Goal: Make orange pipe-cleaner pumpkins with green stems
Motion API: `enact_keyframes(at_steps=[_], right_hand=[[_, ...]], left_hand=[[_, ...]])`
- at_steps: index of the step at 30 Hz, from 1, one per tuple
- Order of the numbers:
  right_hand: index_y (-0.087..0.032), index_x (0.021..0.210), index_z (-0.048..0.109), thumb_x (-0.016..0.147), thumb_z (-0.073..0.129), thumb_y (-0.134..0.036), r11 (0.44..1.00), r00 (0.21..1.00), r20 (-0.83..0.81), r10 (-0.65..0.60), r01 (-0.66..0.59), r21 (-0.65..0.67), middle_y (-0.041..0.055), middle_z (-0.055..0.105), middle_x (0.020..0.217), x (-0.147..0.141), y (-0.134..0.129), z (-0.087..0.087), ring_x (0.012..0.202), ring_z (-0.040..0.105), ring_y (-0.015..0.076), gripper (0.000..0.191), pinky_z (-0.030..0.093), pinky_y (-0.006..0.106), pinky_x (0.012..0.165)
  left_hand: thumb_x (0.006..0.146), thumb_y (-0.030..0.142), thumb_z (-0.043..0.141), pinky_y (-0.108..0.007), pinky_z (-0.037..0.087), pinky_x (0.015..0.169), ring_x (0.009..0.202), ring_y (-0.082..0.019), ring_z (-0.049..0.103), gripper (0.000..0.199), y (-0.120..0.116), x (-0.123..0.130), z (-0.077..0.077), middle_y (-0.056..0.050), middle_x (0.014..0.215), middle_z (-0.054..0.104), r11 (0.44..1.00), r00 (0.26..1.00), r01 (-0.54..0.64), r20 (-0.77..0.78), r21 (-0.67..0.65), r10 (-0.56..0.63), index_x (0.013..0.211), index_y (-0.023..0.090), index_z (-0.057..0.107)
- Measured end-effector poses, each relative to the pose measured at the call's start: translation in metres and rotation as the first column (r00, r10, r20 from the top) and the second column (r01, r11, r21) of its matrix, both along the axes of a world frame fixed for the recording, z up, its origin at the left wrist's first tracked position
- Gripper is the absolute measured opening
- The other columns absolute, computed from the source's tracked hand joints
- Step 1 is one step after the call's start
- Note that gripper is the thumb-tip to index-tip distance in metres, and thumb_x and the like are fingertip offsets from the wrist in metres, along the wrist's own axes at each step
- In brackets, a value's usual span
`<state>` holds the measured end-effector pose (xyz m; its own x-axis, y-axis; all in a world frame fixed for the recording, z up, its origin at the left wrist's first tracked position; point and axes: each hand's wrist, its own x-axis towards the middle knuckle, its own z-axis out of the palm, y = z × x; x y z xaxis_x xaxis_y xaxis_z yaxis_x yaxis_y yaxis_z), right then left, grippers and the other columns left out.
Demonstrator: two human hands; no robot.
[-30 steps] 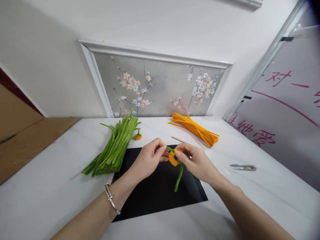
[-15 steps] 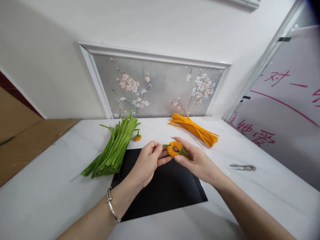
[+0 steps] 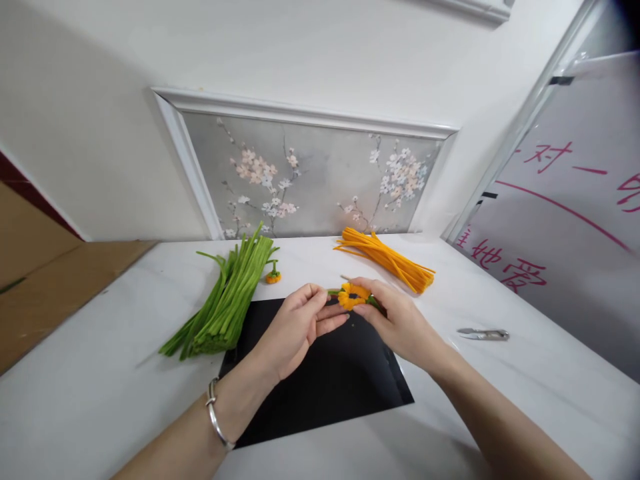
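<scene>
Above the black mat (image 3: 325, 373) I hold a small orange pipe-cleaner flower (image 3: 346, 297), ring-shaped with a dark gap at its middle. My right hand (image 3: 397, 320) pinches its right side between thumb and fingers. A bit of green pipe cleaner (image 3: 334, 292) runs from its left side into the fingertips of my left hand (image 3: 300, 323). More green shows by the right fingers, partly hidden. Left of the hands, on the white table, sits another small orange flower (image 3: 273, 277) with a green stem.
A thick bundle of green pipe cleaners (image 3: 233, 300) lies on the left, overlapping the mat's corner. An orange bundle (image 3: 387, 259) rests at the back right. Thread snips (image 3: 483, 334) lie to the right. A wall with a framed floral panel (image 3: 320, 173) stands behind the table.
The flower has shifted slightly right and turned a little in my right fingers. My left fingertips still pinch the green piece, more of which shows between hand and flower.
</scene>
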<state>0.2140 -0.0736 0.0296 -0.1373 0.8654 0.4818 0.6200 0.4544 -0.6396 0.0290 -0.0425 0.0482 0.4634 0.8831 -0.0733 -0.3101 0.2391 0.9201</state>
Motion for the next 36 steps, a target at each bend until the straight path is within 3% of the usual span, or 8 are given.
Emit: enact_keyframes(at_steps=[5, 8, 12, 19, 25, 30, 33, 36], right_hand=[[-0.025, 0.126, 0.052, 0.091, 0.051, -0.023, 0.995, 0.995, -0.067, 0.078, -0.082, -0.064, 0.0041, 0.064, 0.118, 0.002, -0.003, 0.006, 0.106, 0.061, 0.0201, 0.034, 0.048, 0.035, 0.093], [-0.026, 0.128, 0.051, 0.091, 0.051, -0.02, 0.993, 0.993, -0.022, 0.114, -0.115, -0.036, 0.0052, 0.061, 0.121, 0.001, -0.004, 0.005, 0.11, 0.059, 0.0199, 0.037, 0.047, 0.035, 0.094], [-0.025, 0.124, 0.052, 0.086, 0.058, -0.019, 0.991, 0.995, 0.079, 0.058, -0.067, 0.112, 0.0078, 0.058, 0.121, -0.004, -0.003, 0.0, 0.113, 0.056, 0.0227, 0.039, 0.048, 0.038, 0.095], [-0.023, 0.118, 0.056, 0.092, 0.052, -0.02, 0.978, 0.952, 0.3, 0.057, -0.114, 0.177, 0.0098, 0.059, 0.116, -0.008, -0.004, -0.005, 0.102, 0.062, 0.022, 0.027, 0.054, 0.038, 0.089], [-0.023, 0.116, 0.059, 0.096, 0.045, -0.018, 0.962, 0.922, 0.382, 0.068, -0.162, 0.221, 0.0096, 0.059, 0.117, -0.007, -0.005, -0.006, 0.101, 0.064, 0.0199, 0.025, 0.054, 0.035, 0.09], [-0.027, 0.128, 0.052, 0.09, 0.055, -0.021, 0.98, 0.973, 0.181, 0.141, -0.163, 0.116, 0.0088, 0.056, 0.125, -0.005, -0.003, -0.005, 0.105, 0.062, 0.0202, 0.039, 0.055, 0.033, 0.087], [-0.027, 0.138, 0.04, 0.083, 0.065, -0.025, 0.991, 0.994, -0.073, 0.083, -0.091, -0.103, 0.0084, 0.059, 0.124, -0.001, 0.001, -0.006, 0.082, 0.068, 0.0162, 0.06, 0.058, 0.03, 0.072], [-0.021, 0.121, 0.053, 0.086, 0.055, -0.024, 0.956, 0.971, -0.241, 0.007, -0.077, -0.282, 0.0024, 0.069, 0.089, 0.003, 0.007, -0.009, 0.058, 0.065, 0.0122, 0.035, 0.055, 0.026, 0.059]], left_hand=[[0.075, 0.014, 0.071, -0.03, 0.056, 0.079, 0.085, -0.016, 0.07, 0.057, 0.005, -0.008, 0.003, -0.005, 0.115, 0.065, 0.938, 0.953, 0.196, -0.28, 0.285, -0.114, 0.127, 0.025, 0.05], [0.083, 0.019, 0.062, -0.031, 0.055, 0.081, 0.089, -0.017, 0.068, 0.046, 0.006, -0.009, 0.0, -0.006, 0.114, 0.068, 0.894, 0.934, 0.247, -0.337, 0.375, -0.117, 0.128, 0.022, 0.054], [0.089, 0.025, 0.053, -0.03, 0.058, 0.077, 0.086, -0.017, 0.068, 0.034, 0.008, -0.007, -0.009, -0.005, 0.107, 0.069, 0.88, 0.935, 0.169, -0.355, 0.445, 0.0, 0.122, 0.02, 0.058], [0.09, 0.022, 0.05, -0.027, 0.057, 0.069, 0.067, -0.012, 0.066, 0.023, 0.008, -0.005, -0.015, 0.003, 0.071, 0.064, 0.903, 0.92, 0.161, -0.393, 0.397, 0.009, 0.113, 0.02, 0.049], [0.091, 0.021, 0.051, -0.026, 0.056, 0.079, 0.08, -0.013, 0.07, 0.022, 0.007, -0.006, -0.005, -0.001, 0.084, 0.07, 0.977, 0.95, 0.16, -0.293, 0.143, -0.112, 0.113, 0.018, 0.049], [0.09, 0.025, 0.053, -0.024, 0.057, 0.073, 0.076, -0.013, 0.07, 0.017, 0.013, -0.009, -0.007, -0.004, 0.088, 0.071, 0.967, 0.927, 0.159, -0.367, 0.199, -0.077, 0.101, 0.015, 0.062], [0.091, 0.025, 0.052, -0.026, 0.057, 0.075, 0.076, -0.014, 0.07, 0.018, 0.018, -0.01, -0.007, -0.005, 0.088, 0.072, 0.963, 0.93, 0.059, -0.365, 0.262, 0.042, 0.1, 0.015, 0.063], [0.092, 0.025, 0.05, -0.027, 0.057, 0.079, 0.081, -0.015, 0.071, 0.02, 0.02, -0.011, -0.007, -0.006, 0.098, 0.072, 0.961, 0.932, 0.013, -0.35, 0.277, 0.088, 0.104, 0.016, 0.062]])
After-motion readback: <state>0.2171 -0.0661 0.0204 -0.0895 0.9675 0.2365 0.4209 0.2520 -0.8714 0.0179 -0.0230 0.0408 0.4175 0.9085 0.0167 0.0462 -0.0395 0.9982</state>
